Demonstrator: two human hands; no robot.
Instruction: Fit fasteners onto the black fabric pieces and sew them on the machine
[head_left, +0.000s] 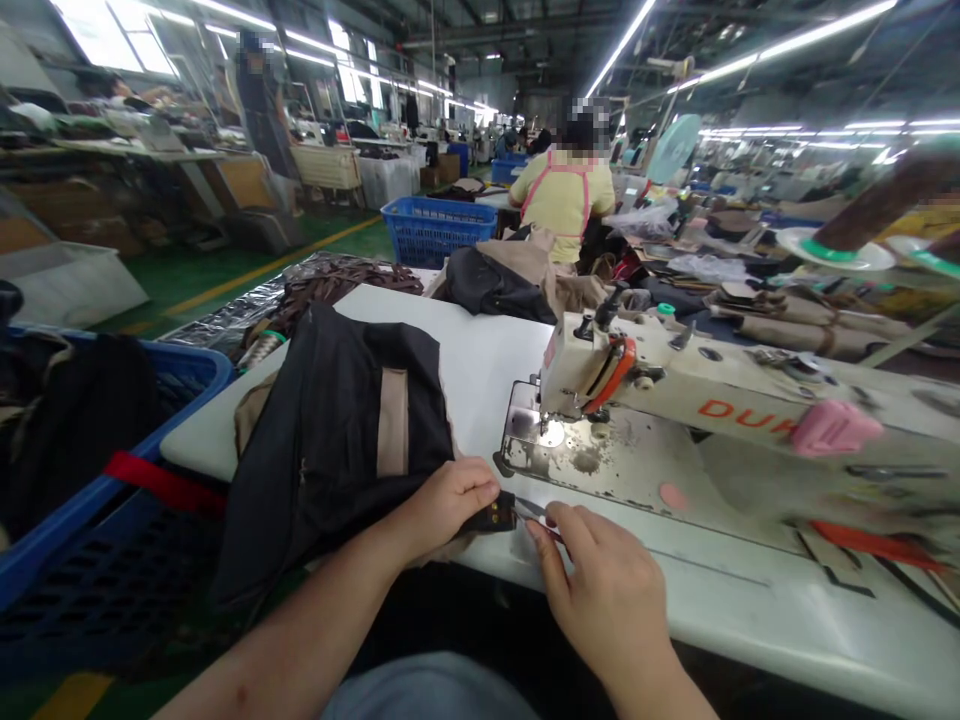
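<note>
Across the left of the white sewing table lies a black fabric piece (300, 420), sewn like a bag part, with a tan strip (392, 420) on it. My left hand (450, 500) is closed on its near right corner, where a dark end (493, 514) with small brass-coloured spots sticks out. Pinched in my right hand (600, 570) is a pair of thread snips (531, 508), their metal blades pointing left at that dark end. Whether the blades touch the fabric I cannot tell.
A sewing machine (600, 365) stands right of the fabric, its needle area lit. Left of the table is a blue basket (217, 375) of dark cloth. More cloth (502, 280) lies at the table's far edge. A person (566, 195) sits ahead beside another blue basket (439, 230).
</note>
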